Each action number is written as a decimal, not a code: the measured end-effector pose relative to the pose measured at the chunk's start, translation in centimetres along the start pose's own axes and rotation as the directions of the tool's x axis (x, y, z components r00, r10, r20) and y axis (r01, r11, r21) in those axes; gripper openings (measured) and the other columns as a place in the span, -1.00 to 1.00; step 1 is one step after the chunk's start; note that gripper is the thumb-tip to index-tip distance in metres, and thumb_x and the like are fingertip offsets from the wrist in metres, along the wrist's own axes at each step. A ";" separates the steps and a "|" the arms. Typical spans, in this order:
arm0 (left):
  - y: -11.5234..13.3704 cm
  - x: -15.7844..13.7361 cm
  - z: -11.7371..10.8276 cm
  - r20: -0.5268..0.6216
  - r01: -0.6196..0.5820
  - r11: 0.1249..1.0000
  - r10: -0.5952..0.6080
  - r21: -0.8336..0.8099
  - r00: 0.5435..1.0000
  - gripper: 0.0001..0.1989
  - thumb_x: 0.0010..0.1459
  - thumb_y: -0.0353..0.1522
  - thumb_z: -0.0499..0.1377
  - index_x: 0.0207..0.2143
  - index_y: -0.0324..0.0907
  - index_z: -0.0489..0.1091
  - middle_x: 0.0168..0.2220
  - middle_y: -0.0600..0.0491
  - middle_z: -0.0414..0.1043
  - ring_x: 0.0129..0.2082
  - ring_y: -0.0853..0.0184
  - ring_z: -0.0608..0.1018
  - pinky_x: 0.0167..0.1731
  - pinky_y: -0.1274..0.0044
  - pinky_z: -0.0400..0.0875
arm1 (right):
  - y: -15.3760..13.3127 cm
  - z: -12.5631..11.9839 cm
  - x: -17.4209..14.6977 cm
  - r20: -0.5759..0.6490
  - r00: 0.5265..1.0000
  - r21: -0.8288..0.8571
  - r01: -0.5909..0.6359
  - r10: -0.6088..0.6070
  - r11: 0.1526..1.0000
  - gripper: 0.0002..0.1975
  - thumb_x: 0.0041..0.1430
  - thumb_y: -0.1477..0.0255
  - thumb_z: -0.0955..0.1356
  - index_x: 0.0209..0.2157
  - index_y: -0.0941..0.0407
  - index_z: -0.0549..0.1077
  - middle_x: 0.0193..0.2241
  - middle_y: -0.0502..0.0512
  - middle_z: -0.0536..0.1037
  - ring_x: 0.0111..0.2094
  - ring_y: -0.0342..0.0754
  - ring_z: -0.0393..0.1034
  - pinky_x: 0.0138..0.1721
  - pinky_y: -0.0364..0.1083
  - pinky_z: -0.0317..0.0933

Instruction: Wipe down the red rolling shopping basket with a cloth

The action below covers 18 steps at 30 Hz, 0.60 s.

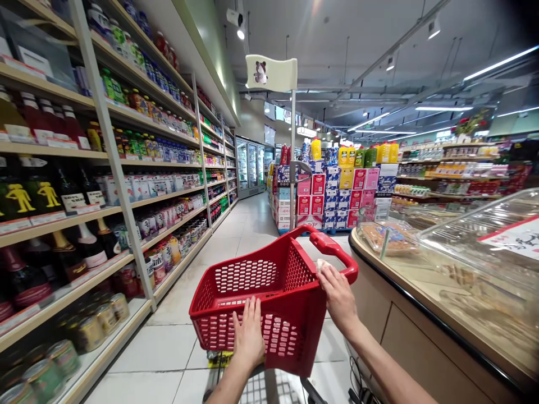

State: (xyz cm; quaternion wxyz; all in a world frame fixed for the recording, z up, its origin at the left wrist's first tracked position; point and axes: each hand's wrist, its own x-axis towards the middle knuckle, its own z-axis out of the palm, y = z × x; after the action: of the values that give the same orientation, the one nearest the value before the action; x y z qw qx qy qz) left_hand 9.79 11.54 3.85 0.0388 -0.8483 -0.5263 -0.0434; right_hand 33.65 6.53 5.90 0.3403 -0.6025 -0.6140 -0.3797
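A red plastic shopping cart [290, 331] with perforated sides stands crosswise in front of me in the aisle. My left hand [249, 336] rests on the near side wall, fingers extended and touching the red plastic. At the cart's handle end, my right hand [337, 294] presses a crumpled white wipe [321, 264] against the corner by the handle [332, 247]. Only a small part of the wipe shows past the fingertips. Through the perforations the basket floor is only partly visible. A pole with a cream sign [272, 73] rises behind the handle.
Shelves [164, 196] of bottles and cans line the left. A counter [421, 292] with clear covers and packaged food stands close on the right, dark cables [357, 373] at its foot. Ahead are stacked drink cartons [332, 191] and glass-door fridges [248, 163]. Tiled floor [164, 353] runs between.
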 end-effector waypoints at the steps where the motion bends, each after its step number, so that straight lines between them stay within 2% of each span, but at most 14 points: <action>1: 0.0 0.0 0.2 -0.005 0.007 1.000 -0.007 -0.006 1.000 -0.17 -0.18 -0.53 -0.09 0.20 -0.25 -0.31 0.24 0.02 -0.36 0.22 0.23 -0.25 0.10 0.12 -0.21 | -0.3 0.2 0.0 -0.007 1.000 0.017 0.024 -0.024 1.000 -0.53 0.04 0.68 0.11 -0.04 0.11 0.34 -0.02 0.14 0.37 0.10 0.03 0.08 0.07 0.11 -0.01; 4: 0.0 -0.2 0.7 -0.024 0.015 1.000 -0.015 -0.025 1.000 -0.19 -0.17 -0.53 -0.09 0.20 -0.25 -0.29 0.24 0.02 -0.35 0.22 0.23 -0.26 0.10 0.12 -0.24 | -1.9 0.9 -0.4 0.029 0.982 0.104 0.183 -0.187 0.978 -0.55 0.06 0.66 0.12 -0.08 0.06 0.37 -0.05 0.04 0.40 0.07 -0.04 0.12 0.07 0.03 0.00; 5: 0.0 -0.4 0.7 -0.028 0.008 0.999 -0.009 -0.037 1.000 -0.20 -0.16 -0.53 -0.09 0.20 -0.24 -0.28 0.24 0.02 -0.33 0.22 0.24 -0.26 0.10 0.12 -0.26 | -2.2 1.0 -0.5 0.043 0.977 0.114 0.201 -0.207 0.973 -0.55 0.06 0.67 0.11 -0.09 0.05 0.37 -0.05 0.02 0.41 0.07 -0.05 0.13 0.07 0.02 -0.01; 8: 0.5 -0.4 -0.7 0.006 0.029 0.992 -0.028 -0.119 1.000 -0.21 -0.17 -0.52 -0.07 0.19 -0.23 -0.22 0.24 0.02 -0.29 0.22 0.24 -0.23 0.11 0.12 -0.29 | -1.6 0.6 -0.5 0.051 0.995 0.049 0.086 -0.088 0.995 -0.51 0.03 0.69 0.10 -0.06 0.07 0.34 -0.02 0.06 0.37 0.07 0.00 0.11 0.06 0.08 -0.05; 11: 1.3 0.0 -5.2 0.163 0.155 0.925 -0.104 -0.346 0.981 -0.24 -0.18 -0.52 -0.03 0.17 -0.23 -0.08 0.24 -0.01 -0.23 0.21 0.21 -0.12 0.12 0.19 -0.16 | -0.3 -0.1 0.5 0.058 0.998 -0.001 -0.022 0.022 1.000 -0.53 0.01 0.68 0.10 -0.10 0.11 0.38 -0.04 0.14 0.39 0.04 0.05 0.14 0.02 0.08 -0.04; 12: 1.4 -0.1 -7.0 0.217 0.166 0.861 -0.067 -0.480 0.974 -0.31 -0.14 -0.50 -0.03 0.14 -0.21 0.01 0.22 -0.01 -0.15 0.20 0.23 -0.03 0.11 0.27 -0.05 | -0.1 -0.3 1.2 0.111 0.993 0.008 -0.031 0.030 0.999 -0.57 0.01 0.67 0.11 -0.15 0.11 0.41 -0.09 0.15 0.42 0.00 0.05 0.18 0.01 0.06 -0.03; 13: 1.4 -0.4 -8.7 0.217 0.095 0.760 0.063 -0.643 0.974 -0.38 -0.09 -0.48 -0.03 0.11 -0.21 0.08 0.19 -0.02 -0.01 0.16 0.27 0.09 0.09 0.36 0.05 | -0.2 -0.5 1.9 0.191 0.981 0.025 -0.033 0.028 0.999 -0.60 0.02 0.65 0.12 -0.21 0.10 0.44 -0.16 0.15 0.46 -0.05 0.04 0.23 -0.02 0.04 -0.01; 14: 1.1 -1.2 -10.1 0.191 -0.005 0.614 0.254 -0.789 0.948 -0.44 -0.06 -0.44 -0.02 0.08 -0.19 0.12 0.12 -0.01 0.14 0.10 0.28 0.21 0.04 0.40 0.14 | -0.4 -0.6 2.7 0.282 0.959 0.045 -0.034 0.020 0.998 -0.63 0.02 0.64 0.14 -0.27 0.09 0.46 -0.25 0.14 0.50 -0.13 0.02 0.28 -0.06 0.01 0.02; 15: 0.5 -2.4 -11.0 0.137 -0.094 0.453 0.450 -0.887 0.882 -0.48 -0.03 -0.36 0.02 0.06 -0.16 0.16 0.05 0.00 0.25 0.04 0.27 0.30 0.00 0.40 0.21 | -0.8 -0.6 3.5 0.368 0.930 0.064 -0.032 0.006 0.997 -0.67 0.01 0.63 0.15 -0.34 0.08 0.48 -0.34 0.12 0.51 -0.22 -0.01 0.31 -0.11 -0.03 0.04; 16: -0.3 -4.1 -11.2 0.080 -0.148 0.330 0.587 -0.932 0.806 -0.50 -0.02 -0.27 0.06 0.03 -0.14 0.20 -0.01 0.02 0.32 -0.01 0.24 0.35 -0.04 0.38 0.25 | -1.3 -0.6 4.2 0.435 0.900 0.082 -0.027 -0.011 0.996 -0.69 0.01 0.62 0.16 -0.41 0.08 0.48 -0.42 0.09 0.51 -0.30 -0.05 0.33 -0.16 -0.07 0.06; 17: -1.4 -6.2 -10.8 0.028 -0.179 0.256 0.640 -0.950 0.768 -0.50 -0.04 -0.18 0.09 -0.01 -0.11 0.25 -0.08 0.04 0.39 -0.07 0.23 0.40 -0.08 0.38 0.29 | -1.7 -0.5 4.8 0.477 0.879 0.097 -0.018 -0.031 0.995 -0.70 0.00 0.62 0.17 -0.46 0.07 0.48 -0.48 0.07 0.50 -0.35 -0.08 0.32 -0.20 -0.10 0.06; 18: -2.5 -8.6 -9.9 -0.011 -0.195 0.210 0.654 -0.958 0.757 -0.48 -0.06 -0.10 0.10 -0.01 -0.05 0.26 -0.12 0.06 0.42 -0.10 0.23 0.43 -0.10 0.39 0.32 | -2.2 -0.4 5.1 0.495 0.867 0.109 -0.008 -0.048 0.994 -0.71 -0.01 0.62 0.17 -0.48 0.07 0.48 -0.50 0.05 0.49 -0.37 -0.10 0.32 -0.22 -0.12 0.06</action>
State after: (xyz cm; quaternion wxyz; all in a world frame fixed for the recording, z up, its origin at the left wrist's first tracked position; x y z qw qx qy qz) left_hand 3.41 3.94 12.73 -0.5421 -0.8163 -0.1387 -0.1436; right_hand 31.26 8.64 10.48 0.1988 -0.6542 -0.7067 -0.1817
